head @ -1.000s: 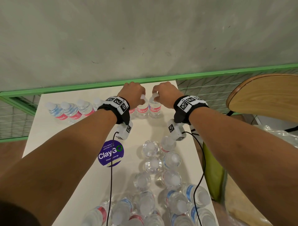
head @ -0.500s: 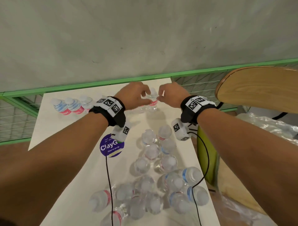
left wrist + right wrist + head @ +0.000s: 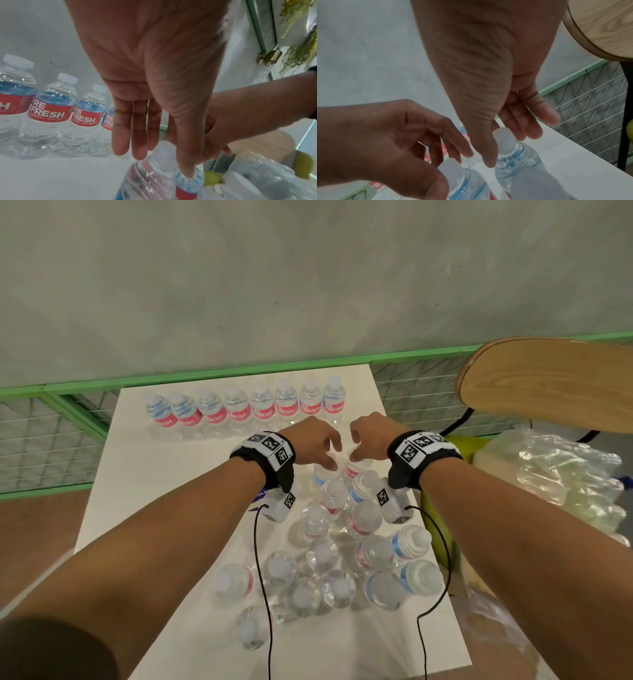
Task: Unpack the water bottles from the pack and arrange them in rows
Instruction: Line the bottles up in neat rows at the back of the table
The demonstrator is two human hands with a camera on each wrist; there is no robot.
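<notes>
Row of clear, red-labelled water bottles point(image 3: 245, 409): now eight, along the white counter's point(image 3: 144, 474) far edge. Both placed bottles released. My left grip point(image 3: 317, 445) and right grip point(image 3: 371, 440), open and empty, now hover over the loose cluster's point(image 3: 342, 542) farthest bottles, nearer me. Second row follows.

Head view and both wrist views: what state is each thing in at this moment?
Back row of bottles: eight, upright, capped, side by side at the table's far edge.
Loose bottles: upright, capped, clustered, not in rows.
Left hand: fingers relaxed, over one bottle's cap, holding nothing.
Right hand: fingers relaxed, over another cap, holding nothing.
Plastic wrap: crumpled, off the table.
Table: white, partly bare.
</notes>
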